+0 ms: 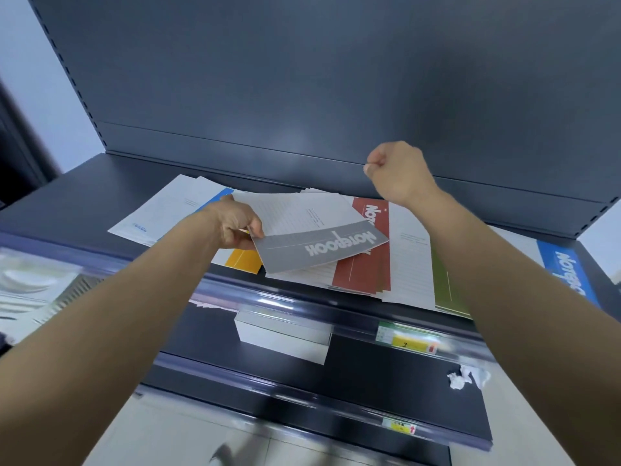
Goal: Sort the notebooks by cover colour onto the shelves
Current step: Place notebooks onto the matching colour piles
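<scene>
My left hand [238,227] pinches the left edge of a grey notebook [319,248], held tilted just above the pile on the top shelf [100,193]. Under it lie a red notebook [361,264], a yellow one [243,260], a green one [448,284], a blue one at the right [568,270] and a white-and-blue one at the left [174,206]. My right hand [396,171] is a closed fist with nothing in it, raised above the pile near the shelf's back panel.
On the lower shelf [386,364] stands a white stack of paper or notebooks [282,341], with a crumpled white paper [467,376] to its right. Yellow price labels [406,341] sit on the shelf rails. The dark back panel [302,79] rises behind.
</scene>
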A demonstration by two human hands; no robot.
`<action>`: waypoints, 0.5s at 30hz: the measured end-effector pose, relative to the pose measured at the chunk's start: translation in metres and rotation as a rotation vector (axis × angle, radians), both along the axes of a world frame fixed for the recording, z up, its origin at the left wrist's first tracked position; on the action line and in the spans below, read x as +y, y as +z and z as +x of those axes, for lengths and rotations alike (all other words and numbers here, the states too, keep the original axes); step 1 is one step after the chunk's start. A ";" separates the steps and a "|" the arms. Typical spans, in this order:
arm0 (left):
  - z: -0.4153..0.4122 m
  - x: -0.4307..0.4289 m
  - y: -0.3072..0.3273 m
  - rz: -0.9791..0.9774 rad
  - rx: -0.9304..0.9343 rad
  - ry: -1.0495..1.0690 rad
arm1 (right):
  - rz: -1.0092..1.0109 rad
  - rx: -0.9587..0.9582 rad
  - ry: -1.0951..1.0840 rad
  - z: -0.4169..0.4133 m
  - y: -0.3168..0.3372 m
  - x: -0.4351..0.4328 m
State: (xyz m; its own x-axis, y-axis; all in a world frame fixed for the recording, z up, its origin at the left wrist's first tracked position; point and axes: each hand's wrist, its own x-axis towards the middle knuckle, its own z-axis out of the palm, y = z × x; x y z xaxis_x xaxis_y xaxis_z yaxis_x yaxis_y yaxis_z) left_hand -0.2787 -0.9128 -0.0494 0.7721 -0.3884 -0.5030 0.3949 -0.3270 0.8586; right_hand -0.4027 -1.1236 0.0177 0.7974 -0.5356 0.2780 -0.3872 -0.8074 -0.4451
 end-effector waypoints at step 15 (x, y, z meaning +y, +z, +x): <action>-0.011 -0.023 -0.006 0.286 -0.222 -0.022 | 0.048 0.085 -0.114 -0.032 -0.007 -0.022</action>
State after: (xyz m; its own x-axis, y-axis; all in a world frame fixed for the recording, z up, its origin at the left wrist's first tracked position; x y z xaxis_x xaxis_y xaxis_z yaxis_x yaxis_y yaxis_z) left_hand -0.2898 -0.9356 -0.0557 0.8680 -0.2736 -0.4144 0.1990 -0.5729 0.7951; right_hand -0.4343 -1.1460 0.0102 0.7501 -0.6353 0.1837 -0.5132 -0.7344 -0.4442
